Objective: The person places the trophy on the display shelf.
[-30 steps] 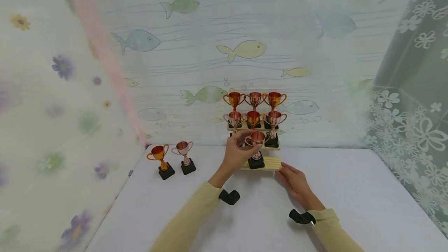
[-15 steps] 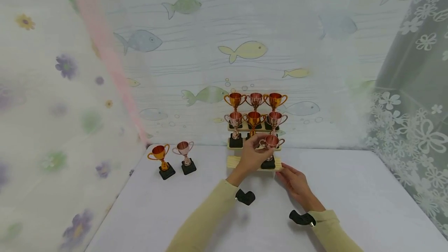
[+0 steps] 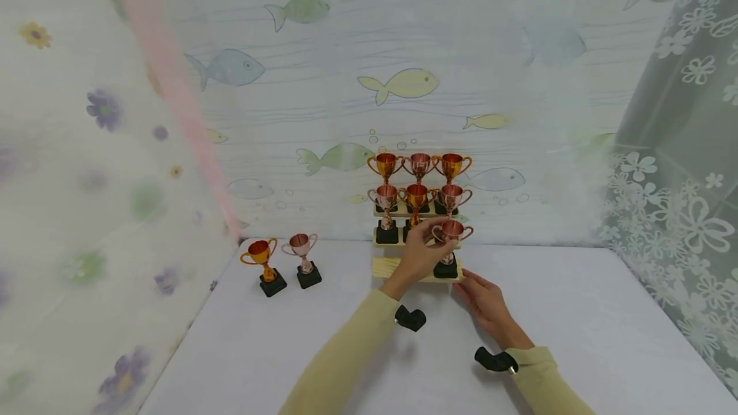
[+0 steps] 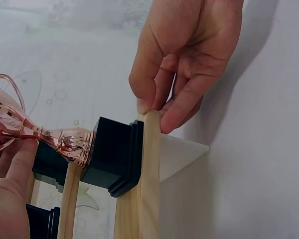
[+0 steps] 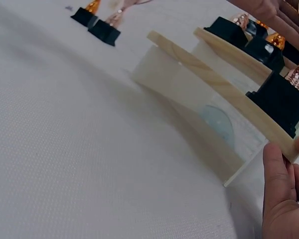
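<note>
My left hand holds a rose-gold trophy cup by its upper part. The cup's black base stands on the right end of the lowest wooden step of a tiered display shelf. My right hand pinches the right end of that step, thumb above and fingers below, as the right wrist view shows. Behind the held cup, gold and rose-gold trophies fill the two upper steps, such as a gold one on the middle step. My left hand partly hides the middle step.
On the white table, left of the shelf, stand a gold trophy and a rose-gold trophy. A fish-patterned curtain hangs behind the shelf. Clear side panels support the lowest step.
My left hand has moved the rose-gold trophy rightward along the lowest step, from near its middle to its right end. My right hand has stayed at the step's end.
</note>
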A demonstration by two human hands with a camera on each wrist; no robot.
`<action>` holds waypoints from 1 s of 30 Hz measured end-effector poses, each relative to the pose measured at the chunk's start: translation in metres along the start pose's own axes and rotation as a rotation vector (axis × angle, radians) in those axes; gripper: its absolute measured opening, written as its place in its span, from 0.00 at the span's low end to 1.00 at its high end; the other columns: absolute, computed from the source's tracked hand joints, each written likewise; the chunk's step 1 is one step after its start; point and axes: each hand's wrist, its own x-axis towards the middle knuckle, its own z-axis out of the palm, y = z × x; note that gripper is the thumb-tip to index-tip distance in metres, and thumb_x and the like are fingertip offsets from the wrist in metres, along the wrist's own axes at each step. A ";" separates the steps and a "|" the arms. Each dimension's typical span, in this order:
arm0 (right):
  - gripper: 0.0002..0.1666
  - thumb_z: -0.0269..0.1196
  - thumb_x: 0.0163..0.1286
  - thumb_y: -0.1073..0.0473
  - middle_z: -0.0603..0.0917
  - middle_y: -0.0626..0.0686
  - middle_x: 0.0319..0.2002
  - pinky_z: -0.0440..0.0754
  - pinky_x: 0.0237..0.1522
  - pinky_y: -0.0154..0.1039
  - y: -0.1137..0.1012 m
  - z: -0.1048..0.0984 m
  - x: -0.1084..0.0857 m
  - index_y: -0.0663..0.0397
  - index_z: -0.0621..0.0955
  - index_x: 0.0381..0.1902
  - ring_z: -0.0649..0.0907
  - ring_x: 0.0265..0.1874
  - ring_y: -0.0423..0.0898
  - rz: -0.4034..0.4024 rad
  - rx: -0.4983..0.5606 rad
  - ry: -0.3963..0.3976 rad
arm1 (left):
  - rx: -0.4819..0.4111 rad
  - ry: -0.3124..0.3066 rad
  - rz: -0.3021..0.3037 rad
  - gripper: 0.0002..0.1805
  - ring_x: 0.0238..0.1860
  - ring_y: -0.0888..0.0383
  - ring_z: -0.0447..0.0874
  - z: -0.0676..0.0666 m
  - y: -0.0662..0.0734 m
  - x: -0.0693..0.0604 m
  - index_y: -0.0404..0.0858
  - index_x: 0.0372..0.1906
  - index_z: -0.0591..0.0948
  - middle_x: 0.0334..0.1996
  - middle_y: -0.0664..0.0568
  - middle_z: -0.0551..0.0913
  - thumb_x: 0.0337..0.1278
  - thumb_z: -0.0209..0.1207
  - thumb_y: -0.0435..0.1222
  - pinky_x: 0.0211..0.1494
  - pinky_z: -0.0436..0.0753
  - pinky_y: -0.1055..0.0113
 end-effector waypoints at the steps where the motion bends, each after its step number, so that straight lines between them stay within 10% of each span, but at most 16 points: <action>1: 0.35 0.49 0.81 0.63 0.56 0.66 0.78 0.78 0.62 0.30 0.000 0.000 0.000 0.68 0.52 0.79 0.83 0.47 0.30 0.000 -0.002 -0.002 | 0.003 0.002 -0.003 0.26 0.46 0.62 0.80 0.000 -0.001 0.001 0.32 0.65 0.77 0.56 0.40 0.80 0.63 0.66 0.28 0.49 0.86 0.70; 15: 0.34 0.48 0.80 0.65 0.57 0.67 0.77 0.78 0.61 0.28 0.004 0.002 0.003 0.70 0.54 0.78 0.83 0.47 0.30 -0.023 -0.003 0.008 | -0.006 0.050 -0.065 0.30 0.50 0.63 0.82 0.001 -0.005 -0.001 0.39 0.65 0.78 0.55 0.45 0.83 0.56 0.71 0.28 0.55 0.86 0.64; 30: 0.34 0.49 0.81 0.64 0.58 0.66 0.77 0.79 0.60 0.28 0.003 0.000 0.002 0.69 0.54 0.79 0.83 0.46 0.30 -0.004 -0.028 0.024 | 0.099 0.089 -0.070 0.33 0.63 0.36 0.76 -0.022 0.016 -0.033 0.32 0.71 0.69 0.61 0.35 0.76 0.61 0.63 0.30 0.65 0.81 0.49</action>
